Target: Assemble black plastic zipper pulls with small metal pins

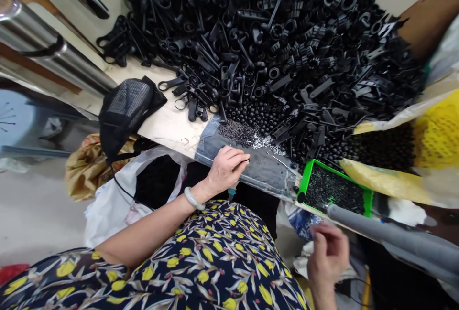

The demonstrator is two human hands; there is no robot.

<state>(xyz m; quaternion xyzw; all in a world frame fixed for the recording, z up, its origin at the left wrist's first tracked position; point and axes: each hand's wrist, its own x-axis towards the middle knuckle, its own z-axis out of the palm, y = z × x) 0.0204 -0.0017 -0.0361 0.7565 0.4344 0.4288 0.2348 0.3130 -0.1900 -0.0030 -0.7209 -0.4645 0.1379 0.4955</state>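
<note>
Grey pad (267, 172) along the near table edge; above it, left hand (227, 166), thumb and fingertips pressed together, pinching a small piece (248, 160), too small to identify; right hand (328, 255) blurred, fingers curled, near a long grey tool (383, 236); cannot tell pinching from spread there, nor any held item; on the pad's far part, pale pins (267, 144) in loose scatter, just beside fine dark grains (234, 131); behind these, round black beads (263, 115); beyond, a wide heap of black plastic parts (251, 47), levers and rings mixed; right of the pad, green tray (304, 181) with tiny black pieces (333, 186) inside; between pins and tray, thin metal rod (287, 165); far left, black mesh pouch (129, 109).
</note>
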